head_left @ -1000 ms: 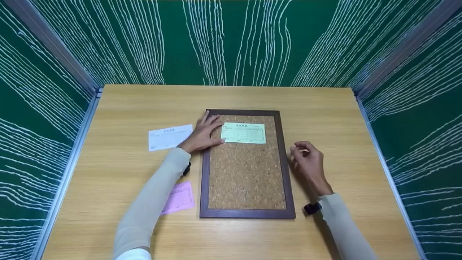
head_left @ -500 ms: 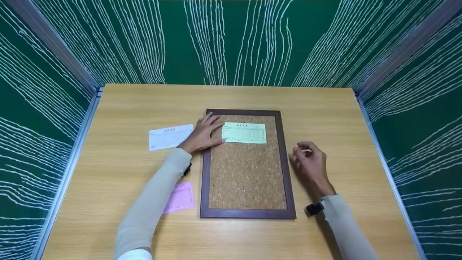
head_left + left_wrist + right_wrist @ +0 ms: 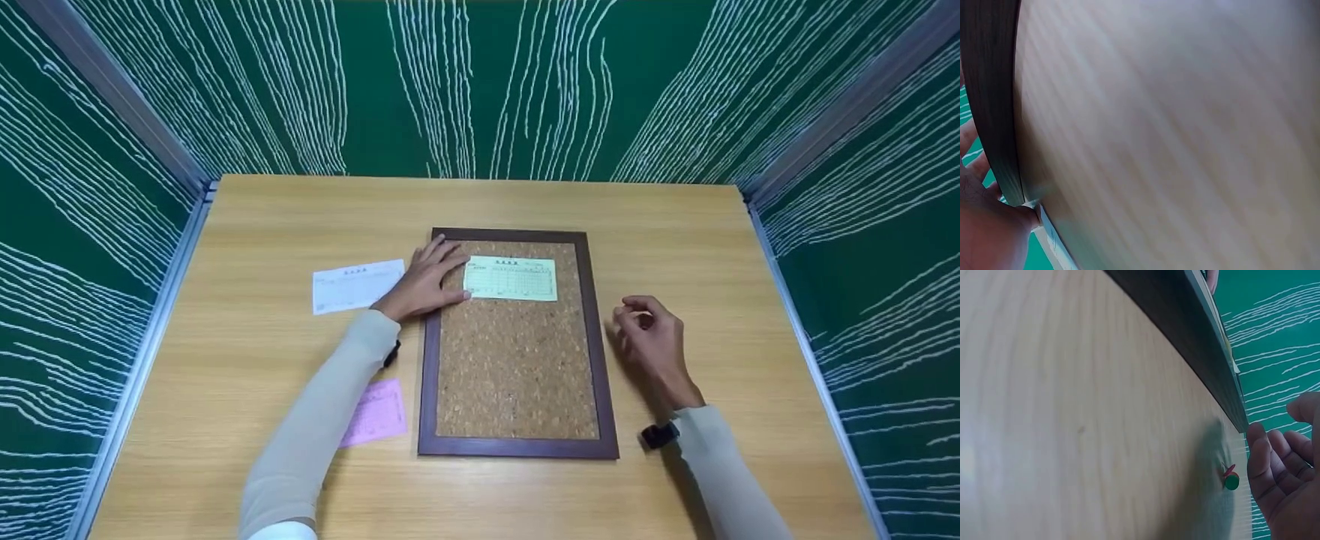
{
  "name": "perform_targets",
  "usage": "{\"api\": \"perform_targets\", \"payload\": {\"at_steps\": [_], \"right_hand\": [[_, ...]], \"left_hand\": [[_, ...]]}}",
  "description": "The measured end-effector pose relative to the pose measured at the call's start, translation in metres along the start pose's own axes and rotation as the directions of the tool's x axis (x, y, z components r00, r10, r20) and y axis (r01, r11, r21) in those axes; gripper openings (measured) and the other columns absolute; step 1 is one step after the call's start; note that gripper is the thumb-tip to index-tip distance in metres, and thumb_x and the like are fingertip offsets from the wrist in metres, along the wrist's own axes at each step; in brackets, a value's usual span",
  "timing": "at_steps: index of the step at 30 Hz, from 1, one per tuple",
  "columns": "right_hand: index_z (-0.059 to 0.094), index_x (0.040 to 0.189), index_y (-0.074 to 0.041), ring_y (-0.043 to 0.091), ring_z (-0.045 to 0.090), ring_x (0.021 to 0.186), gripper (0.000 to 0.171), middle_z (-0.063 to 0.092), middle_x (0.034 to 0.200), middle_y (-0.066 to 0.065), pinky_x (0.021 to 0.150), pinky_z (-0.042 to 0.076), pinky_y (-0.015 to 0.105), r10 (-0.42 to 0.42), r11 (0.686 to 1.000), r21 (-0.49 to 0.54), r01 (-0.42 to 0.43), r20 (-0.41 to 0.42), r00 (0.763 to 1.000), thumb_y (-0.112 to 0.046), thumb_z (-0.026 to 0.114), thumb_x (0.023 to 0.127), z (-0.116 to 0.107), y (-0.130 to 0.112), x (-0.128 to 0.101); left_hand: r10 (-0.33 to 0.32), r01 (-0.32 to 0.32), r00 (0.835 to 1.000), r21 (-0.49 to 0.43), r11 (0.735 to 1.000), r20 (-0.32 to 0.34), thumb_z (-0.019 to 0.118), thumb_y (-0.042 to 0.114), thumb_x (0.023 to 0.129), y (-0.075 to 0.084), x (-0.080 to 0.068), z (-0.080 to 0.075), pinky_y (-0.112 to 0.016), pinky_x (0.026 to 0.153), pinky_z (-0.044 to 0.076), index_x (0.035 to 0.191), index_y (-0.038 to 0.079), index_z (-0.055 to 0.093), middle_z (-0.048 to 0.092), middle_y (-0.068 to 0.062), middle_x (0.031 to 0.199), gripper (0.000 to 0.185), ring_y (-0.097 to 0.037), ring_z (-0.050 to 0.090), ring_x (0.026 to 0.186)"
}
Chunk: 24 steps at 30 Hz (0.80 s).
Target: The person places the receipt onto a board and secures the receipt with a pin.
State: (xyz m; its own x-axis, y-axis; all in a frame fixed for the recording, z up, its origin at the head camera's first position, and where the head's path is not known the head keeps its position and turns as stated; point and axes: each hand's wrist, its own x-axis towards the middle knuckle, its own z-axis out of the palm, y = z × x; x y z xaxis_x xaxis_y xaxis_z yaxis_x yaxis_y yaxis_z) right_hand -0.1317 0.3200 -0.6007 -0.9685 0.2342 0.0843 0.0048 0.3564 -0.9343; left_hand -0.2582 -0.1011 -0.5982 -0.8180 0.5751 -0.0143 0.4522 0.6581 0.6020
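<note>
Going from the left of the head view, we see a white slip (image 3: 358, 286) lying flat on the wooden table (image 3: 247, 225), and lower down a pink slip (image 3: 375, 412) partly hidden under the left sleeve. Neither has moved over the last second.

Next comes our left hand (image 3: 425, 281), fingers straight and spread flat across the left rail of the cork board (image 3: 517, 345), fingertips resting at the left end of the green slip (image 3: 511, 278). It has stayed there, pressing the slip against the cork in the upper part of the board. The left wrist view is too blurred to add more than the dark frame edge (image 3: 991, 101) beside the hand.

At centre right, our right hand (image 3: 651, 341) hovers just right of the board with its fingers loosely curled, holding nothing that we can make out. Compared with a second ago it has drifted only slightly toward the right and downward in the frame. The right wrist view shows a green-headed pushpin (image 3: 1231, 481) on the table just beside those fingers, with something red touching it, perhaps a second pin.

We judge that little has changed: the slip is held in place but not yet pinned, and the right hand seems to be settling over the pins.
</note>
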Motion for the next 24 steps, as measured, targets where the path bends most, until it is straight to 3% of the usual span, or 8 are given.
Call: {"api": "perform_targets", "payload": {"at_steps": [11, 18, 21, 24], "right_hand": [[0.069, 0.128, 0.013, 0.023, 0.069, 0.081, 0.028, 0.073, 0.111, 0.027, 0.06, 0.057, 0.02, 0.04, 0.998, -0.04, -0.039, 0.026, 0.999, -0.004, 0.071, 0.106, -0.005, -0.01, -0.001], [0.073, 0.128, 0.005, 0.014, 0.068, 0.083, 0.027, 0.075, 0.111, 0.019, 0.067, 0.053, 0.014, -0.041, 0.997, -0.067, 0.043, 0.03, 0.999, -0.011, 0.073, 0.107, -0.013, 0.004, 0.001], [0.072, 0.127, 0.009, 0.024, 0.071, 0.08, 0.025, 0.075, 0.107, 0.023, 0.066, 0.051, 0.013, -0.082, 0.992, -0.091, 0.084, 0.026, 0.996, -0.006, 0.072, 0.106, -0.013, 0.002, 0.0], [0.073, 0.127, 0.009, 0.024, 0.07, 0.077, 0.026, 0.076, 0.105, 0.023, 0.065, 0.049, 0.012, -0.108, 0.985, -0.129, 0.111, 0.034, 0.994, -0.006, 0.073, 0.106, -0.014, 0.004, -0.001]], "left_hand": [[-0.012, 0.012, 1.0, -0.015, 1.0, 0.011, 0.074, 0.051, 0.102, -0.001, -0.001, 0.001, -0.065, 0.134, -0.001, 0.167, 0.015, 0.049, 0.026, -0.009, 0.181, 0.079, -0.031, 0.0, 0.172], [-0.017, 0.017, 1.0, -0.007, 1.0, 0.006, 0.074, 0.051, 0.102, -0.001, -0.001, 0.001, -0.064, 0.134, -0.001, 0.168, 0.015, 0.048, 0.025, -0.009, 0.182, 0.079, -0.031, 0.001, 0.172], [-0.012, 0.012, 1.0, 0.0, 1.0, 0.002, 0.073, 0.052, 0.102, -0.001, -0.001, 0.001, -0.065, 0.134, 0.001, 0.167, 0.014, 0.048, 0.026, -0.009, 0.182, 0.079, -0.031, 0.001, 0.172], [-0.002, 0.002, 1.0, 0.002, 1.0, -0.006, 0.073, 0.051, 0.102, -0.001, -0.001, 0.002, -0.067, 0.134, 0.003, 0.167, 0.013, 0.049, 0.027, -0.01, 0.181, 0.079, -0.032, 0.002, 0.172]]}}
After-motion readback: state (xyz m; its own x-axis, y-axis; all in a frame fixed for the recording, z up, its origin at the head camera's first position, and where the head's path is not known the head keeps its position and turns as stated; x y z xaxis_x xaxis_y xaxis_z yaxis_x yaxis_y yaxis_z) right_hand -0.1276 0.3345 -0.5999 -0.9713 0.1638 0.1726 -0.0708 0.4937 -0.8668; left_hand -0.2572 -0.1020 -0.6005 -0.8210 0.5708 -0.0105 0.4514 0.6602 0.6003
